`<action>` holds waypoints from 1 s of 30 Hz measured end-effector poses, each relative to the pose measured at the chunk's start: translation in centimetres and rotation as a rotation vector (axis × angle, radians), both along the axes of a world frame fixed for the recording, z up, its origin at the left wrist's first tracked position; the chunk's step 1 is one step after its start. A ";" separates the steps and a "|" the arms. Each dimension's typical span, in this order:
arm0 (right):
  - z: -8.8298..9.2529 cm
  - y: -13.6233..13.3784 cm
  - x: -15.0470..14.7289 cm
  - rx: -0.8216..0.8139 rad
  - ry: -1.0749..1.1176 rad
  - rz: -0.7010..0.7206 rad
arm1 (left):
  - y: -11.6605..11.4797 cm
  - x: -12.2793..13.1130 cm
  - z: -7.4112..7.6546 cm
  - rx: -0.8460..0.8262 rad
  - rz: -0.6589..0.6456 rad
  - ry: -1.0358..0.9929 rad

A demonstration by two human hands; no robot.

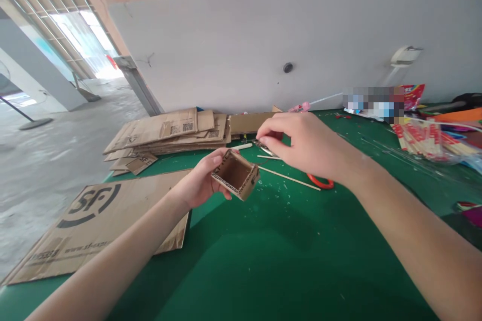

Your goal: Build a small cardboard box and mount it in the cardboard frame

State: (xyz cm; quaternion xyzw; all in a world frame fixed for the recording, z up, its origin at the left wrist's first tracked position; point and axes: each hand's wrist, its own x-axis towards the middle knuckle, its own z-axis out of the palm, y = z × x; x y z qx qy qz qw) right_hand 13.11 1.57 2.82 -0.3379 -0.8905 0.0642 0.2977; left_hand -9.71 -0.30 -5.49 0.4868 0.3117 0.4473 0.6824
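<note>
My left hand [201, 180] grips a small open cardboard box [236, 174], tilted so its hollow faces me, just above the green table [263, 256]. My right hand [305, 143] reaches forward beyond the box with fingers curled down in a pinch over a metal-bladed tool [265, 149], apparently scissors with orange handles [321, 181] lying on the table. Whether the fingers grasp the blades or only touch them is unclear. A thin wooden stick [289, 178] and a short white stick [243, 146] lie close by.
A large flattened cardboard sheet with a printed logo [101, 225] lies at the left edge. A stack of flattened boxes [169, 133] sits at the back left. Packets of sticks [425, 140] and colourful supplies sit at the right. A grey wall [286, 35] runs behind the table.
</note>
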 end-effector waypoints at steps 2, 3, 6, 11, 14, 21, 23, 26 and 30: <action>-0.6 1.4 0.7 -0.135 -0.041 0.056 | -0.4 0.2 0.8 -0.017 0.019 0.075; -1.0 1.9 0.9 -0.198 -0.058 0.073 | -0.6 0.3 1.2 -0.029 0.032 0.107; -1.9 2.9 0.9 -0.322 -0.065 0.108 | -0.9 0.6 2.2 -0.053 0.078 0.178; -2.3 2.8 0.6 -0.379 -0.062 0.118 | -1.0 0.8 3.0 -0.079 0.134 0.231; -2.4 2.5 0.4 -0.415 -0.087 0.103 | -1.1 0.9 3.2 -0.081 0.151 0.240; -3.4 1.7 -1.3 -0.539 -0.039 0.225 | -2.5 1.9 3.6 0.020 0.195 0.526; -4.0 1.7 -2.0 -0.581 0.011 0.208 | -2.6 1.9 3.5 0.054 0.219 0.614; -4.9 1.8 -2.9 -0.631 0.034 0.169 | -2.3 1.6 2.9 0.105 0.236 0.731; -5.4 1.9 -3.3 -0.600 0.044 0.130 | -1.5 0.9 2.0 0.281 0.314 0.860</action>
